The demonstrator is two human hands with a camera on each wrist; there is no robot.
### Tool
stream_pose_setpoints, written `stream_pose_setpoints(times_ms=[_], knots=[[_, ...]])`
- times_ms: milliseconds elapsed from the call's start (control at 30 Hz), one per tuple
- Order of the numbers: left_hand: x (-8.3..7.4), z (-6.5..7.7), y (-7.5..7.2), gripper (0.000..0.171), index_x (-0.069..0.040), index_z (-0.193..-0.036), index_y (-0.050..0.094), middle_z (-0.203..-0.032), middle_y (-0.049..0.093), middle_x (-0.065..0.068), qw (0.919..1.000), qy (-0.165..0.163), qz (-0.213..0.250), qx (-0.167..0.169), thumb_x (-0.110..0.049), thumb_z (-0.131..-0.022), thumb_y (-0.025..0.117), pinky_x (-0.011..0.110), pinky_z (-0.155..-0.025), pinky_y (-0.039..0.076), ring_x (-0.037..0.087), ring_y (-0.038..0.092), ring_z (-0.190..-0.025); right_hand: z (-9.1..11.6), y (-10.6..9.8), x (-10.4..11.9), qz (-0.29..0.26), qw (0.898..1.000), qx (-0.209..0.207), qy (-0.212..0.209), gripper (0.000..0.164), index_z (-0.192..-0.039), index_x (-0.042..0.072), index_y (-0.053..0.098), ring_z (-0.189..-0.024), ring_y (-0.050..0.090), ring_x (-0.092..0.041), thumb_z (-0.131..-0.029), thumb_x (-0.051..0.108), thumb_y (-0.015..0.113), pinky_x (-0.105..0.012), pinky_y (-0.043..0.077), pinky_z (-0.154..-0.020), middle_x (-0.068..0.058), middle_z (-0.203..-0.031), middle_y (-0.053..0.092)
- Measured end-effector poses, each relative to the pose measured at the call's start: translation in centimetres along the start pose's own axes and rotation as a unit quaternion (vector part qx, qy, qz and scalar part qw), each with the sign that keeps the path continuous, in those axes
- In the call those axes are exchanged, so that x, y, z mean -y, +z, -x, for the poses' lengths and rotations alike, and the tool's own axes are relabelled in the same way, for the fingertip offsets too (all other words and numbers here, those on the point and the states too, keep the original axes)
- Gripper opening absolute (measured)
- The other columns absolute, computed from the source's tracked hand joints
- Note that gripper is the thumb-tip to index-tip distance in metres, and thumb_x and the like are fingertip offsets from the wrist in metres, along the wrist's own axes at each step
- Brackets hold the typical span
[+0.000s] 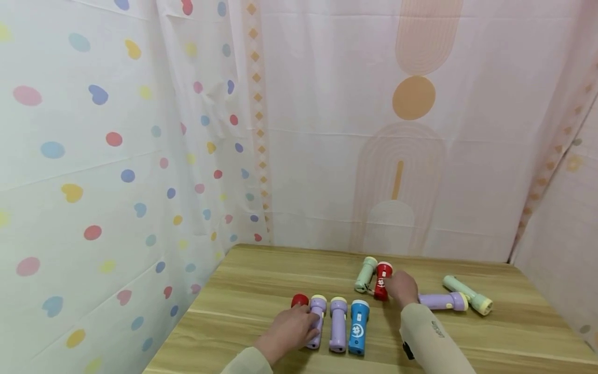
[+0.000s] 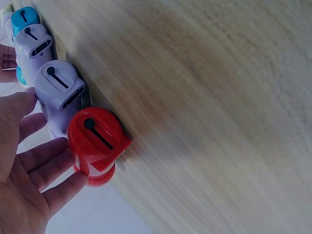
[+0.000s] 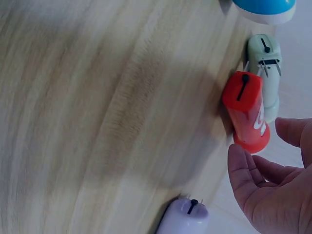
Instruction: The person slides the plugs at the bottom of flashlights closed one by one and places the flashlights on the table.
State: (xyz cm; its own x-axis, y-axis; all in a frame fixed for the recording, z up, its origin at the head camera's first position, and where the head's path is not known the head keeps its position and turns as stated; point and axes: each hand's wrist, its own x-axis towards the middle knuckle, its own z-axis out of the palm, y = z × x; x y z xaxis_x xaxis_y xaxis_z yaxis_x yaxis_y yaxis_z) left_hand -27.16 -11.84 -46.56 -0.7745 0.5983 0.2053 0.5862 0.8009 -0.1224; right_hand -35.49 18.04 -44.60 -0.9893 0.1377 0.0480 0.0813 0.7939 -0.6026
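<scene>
My left hand (image 1: 288,330) rests over the left end of a row of flashlights, with its fingers extended. In the left wrist view its fingertips touch a red flashlight (image 2: 95,136), and the thumb lies by a purple flashlight (image 2: 58,87). Further along the row are a second purple flashlight (image 1: 338,324) and a blue flashlight (image 1: 358,327). My right hand (image 1: 403,288) is beside another red flashlight (image 1: 383,280); in the right wrist view thumb and fingers are spread near its head, holding nothing. A pale green flashlight (image 1: 366,274) lies against that red one.
Right of my right hand, a purple flashlight (image 1: 444,301) lies sideways against a pale green flashlight (image 1: 469,296). All lie on a wood-grain table (image 1: 261,275). A dotted curtain (image 1: 112,171) stands at the left and a patterned curtain (image 1: 317,156) behind the far edge.
</scene>
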Motion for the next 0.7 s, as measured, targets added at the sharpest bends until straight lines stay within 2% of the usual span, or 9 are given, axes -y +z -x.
stream_pose_setpoints(times_ms=[300, 467, 700], knots=[[-0.1, 0.1, -0.5, 0.019, -0.021, -0.092, 0.066, -0.086, 0.056, -0.003, 0.9999, -0.005, -0.002, 0.013, -0.04, -0.091, 0.069, 0.029, -0.062, 0.049, 0.012, 0.056, -0.078, 0.1, 0.6, -0.2, -0.001, 1.0, 0.016, 0.008, 0.031, -0.07, 0.002, 0.057, -0.066, 0.051, -0.024, -0.095, 0.02, 0.057, -0.037, 0.043, -0.063, -0.009, -0.069, 0.054], [0.0, 0.3, -0.6, 0.019, -0.021, -0.093, 0.066, -0.086, 0.056, -0.003, 1.0, -0.002, -0.002, 0.008, -0.039, -0.091, 0.069, 0.028, -0.061, 0.049, 0.011, 0.056, -0.078, 0.0, 0.7, -0.1, -0.003, 1.0, 0.016, 0.015, 0.035, -0.069, 0.002, 0.056, -0.065, 0.051, -0.024, -0.097, 0.023, 0.056, -0.034, 0.041, -0.06, -0.009, -0.067, 0.053], [0.0, 0.4, -0.6, 0.019, -0.021, -0.095, 0.067, -0.086, 0.056, -0.004, 1.0, -0.001, -0.003, 0.007, -0.039, -0.092, 0.069, 0.027, -0.06, 0.048, 0.01, 0.054, -0.076, -0.6, 1.3, -0.5, -0.012, 0.999, 0.018, 0.027, 0.035, -0.086, -0.006, 0.061, -0.071, 0.052, -0.028, -0.098, 0.026, 0.056, -0.038, 0.043, -0.067, -0.013, -0.076, 0.055]])
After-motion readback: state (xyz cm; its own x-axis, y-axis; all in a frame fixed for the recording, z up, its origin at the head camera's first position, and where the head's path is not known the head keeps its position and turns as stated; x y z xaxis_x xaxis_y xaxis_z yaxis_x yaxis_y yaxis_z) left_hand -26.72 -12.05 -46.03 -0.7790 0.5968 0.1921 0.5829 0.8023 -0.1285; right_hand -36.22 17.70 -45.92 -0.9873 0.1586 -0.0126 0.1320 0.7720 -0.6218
